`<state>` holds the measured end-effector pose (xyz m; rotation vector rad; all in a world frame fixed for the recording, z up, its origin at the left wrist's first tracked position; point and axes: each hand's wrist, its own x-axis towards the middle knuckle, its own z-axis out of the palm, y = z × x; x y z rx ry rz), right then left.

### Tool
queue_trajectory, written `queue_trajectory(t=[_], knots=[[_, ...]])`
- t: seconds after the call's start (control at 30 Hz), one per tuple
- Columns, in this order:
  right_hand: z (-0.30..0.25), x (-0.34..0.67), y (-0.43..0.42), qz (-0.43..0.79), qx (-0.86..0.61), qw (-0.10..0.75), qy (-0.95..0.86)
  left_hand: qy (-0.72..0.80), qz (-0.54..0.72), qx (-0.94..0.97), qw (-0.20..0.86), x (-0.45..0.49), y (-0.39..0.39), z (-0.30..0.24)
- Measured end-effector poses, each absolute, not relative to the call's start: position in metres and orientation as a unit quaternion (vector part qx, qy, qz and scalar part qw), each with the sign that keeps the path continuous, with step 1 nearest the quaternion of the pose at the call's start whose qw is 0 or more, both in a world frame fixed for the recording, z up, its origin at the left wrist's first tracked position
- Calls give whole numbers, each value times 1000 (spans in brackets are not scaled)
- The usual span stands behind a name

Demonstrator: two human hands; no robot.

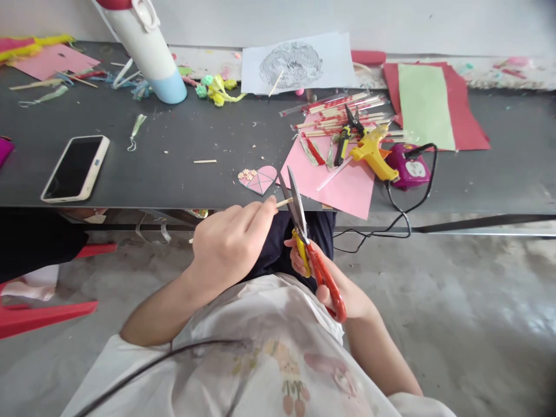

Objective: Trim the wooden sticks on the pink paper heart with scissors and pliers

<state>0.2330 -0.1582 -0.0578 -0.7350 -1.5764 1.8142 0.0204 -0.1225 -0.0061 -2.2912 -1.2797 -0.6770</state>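
Observation:
My left hand (232,243) is closed around a thin wooden stick (284,202), whose tip pokes out past the fingers toward the right. Between the parted blades of a pair of scissors (299,208) lies that tip. My right hand (324,278) grips the scissors by their red and yellow handles, blades pointing up toward the table. Just beyond the blades, a pink paper heart (260,178) with dark crossing lines rests near the table edge, small pale pieces covering its upper left part. A short cut stick (205,161) lies farther left.
Pink paper (343,188) holds wrapped sticks (343,110), pliers (343,145) and a yellow glue gun (373,152), its cord hanging off the edge by a purple box (408,165). A phone (76,168) and a bottle (152,58) stand left. A dragon drawing (295,63) lies behind.

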Motion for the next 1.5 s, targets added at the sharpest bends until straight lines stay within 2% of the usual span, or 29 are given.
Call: queue_trajectory(t=[0.23, 0.5, 0.8, 1.03, 1.3, 1.5], knots=[[-57, 231, -148, 680, -325, 296, -587, -466, -215, -834, 202, 17, -110, -11], [-62, 229, -137, 729, -373, 294, -493, -435, -214, -841, 242, 21, -89, -13], [-55, 228, -123, 661, -447, 268, -540, -423, -208, -850, 235, 22, -69, -15], [-52, 227, -115, 669, -484, 244, -509, -446, -194, -847, 214, 22, -59, -19], [-53, 220, -101, 761, -429, 325, -361, -456, -206, -843, 199, 25, -46, -19], [-57, 218, -98, 787, -428, 347, -277, -459, -198, -847, 182, 25, -41, -19]])
